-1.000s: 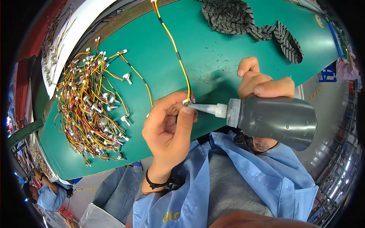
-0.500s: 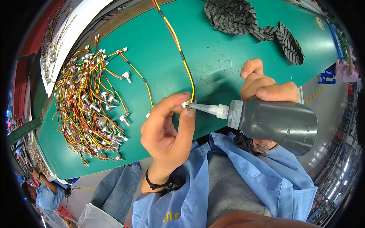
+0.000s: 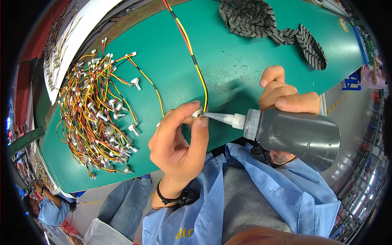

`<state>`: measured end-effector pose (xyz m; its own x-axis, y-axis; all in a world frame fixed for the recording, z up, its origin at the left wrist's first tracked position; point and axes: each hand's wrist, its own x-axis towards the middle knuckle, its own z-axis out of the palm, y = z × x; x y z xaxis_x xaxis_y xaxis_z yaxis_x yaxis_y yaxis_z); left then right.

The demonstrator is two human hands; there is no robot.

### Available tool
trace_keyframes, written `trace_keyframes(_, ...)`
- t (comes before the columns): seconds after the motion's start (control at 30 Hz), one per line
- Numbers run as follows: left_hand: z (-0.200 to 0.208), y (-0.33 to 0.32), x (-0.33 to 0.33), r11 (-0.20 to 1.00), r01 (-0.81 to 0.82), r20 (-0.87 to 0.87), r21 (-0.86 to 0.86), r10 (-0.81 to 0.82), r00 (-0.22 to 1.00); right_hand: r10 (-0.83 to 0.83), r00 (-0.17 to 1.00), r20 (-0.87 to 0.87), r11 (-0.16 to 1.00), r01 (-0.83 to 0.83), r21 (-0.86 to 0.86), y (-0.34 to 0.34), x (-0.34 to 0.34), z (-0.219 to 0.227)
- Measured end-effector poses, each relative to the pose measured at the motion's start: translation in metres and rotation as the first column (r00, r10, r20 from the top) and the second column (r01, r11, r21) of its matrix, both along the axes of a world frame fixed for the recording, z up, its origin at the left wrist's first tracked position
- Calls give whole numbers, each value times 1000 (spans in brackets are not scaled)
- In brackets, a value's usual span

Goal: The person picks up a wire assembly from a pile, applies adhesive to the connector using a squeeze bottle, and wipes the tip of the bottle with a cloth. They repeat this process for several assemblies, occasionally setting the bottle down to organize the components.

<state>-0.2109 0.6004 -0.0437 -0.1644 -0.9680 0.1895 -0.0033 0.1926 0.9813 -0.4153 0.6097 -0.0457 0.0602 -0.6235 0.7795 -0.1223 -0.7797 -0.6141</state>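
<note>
Between thumb and forefinger, my left hand (image 3: 179, 141) pinches a small round metal potentiometer (image 3: 197, 113). Its red, yellow and black wires (image 3: 195, 61) run up from it past the far edge of the table. My right hand (image 3: 290, 94) grips a squeeze bottle (image 3: 300, 136) lying on its side, filled with dark grey matter. The bottle's clear tapered nozzle (image 3: 222, 118) points left, its tip at the potentiometer's terminals where the wires join. Part of the right hand is hidden behind the bottle.
A heap of wired potentiometers (image 3: 98, 118) covers the left of the green table (image 3: 228, 69). A crumpled dark patterned cloth (image 3: 253, 18) lies at the far right. A white sheet-like surface (image 3: 77, 36) borders the far left. Another person (image 3: 53, 208) works at lower left.
My left hand and the potentiometer have shifted slightly left, turning a little. The nozzle tip stays by the terminals, and the bottle has tilted very slightly.
</note>
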Motion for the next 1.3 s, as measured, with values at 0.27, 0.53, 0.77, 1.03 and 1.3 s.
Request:
trace_keyframes(0.27,2,0,-1,1000,9,-30,29,-8,1000,3,1000,-8,1000,-3,27,2,-1,5)
trace_keyframes(0.53,2,0,0,999,25,-21,28,-24,999,23,999,-34,999,-22,39,2,-5,5)
trace_keyframes(0.77,1,0,0,999,33,-49,41,-31,998,20,999,25,999,-21,29,1,-3,1)
trace_keyframes(1.03,1,-1,1,997,60,-76,45,-57,995,32,998,46,999,-34,36,2,-4,2)
trace_keyframes(1.3,0,0,-1,999,43,-81,32,-40,996,-9,996,88,998,4,61,3,1,7)
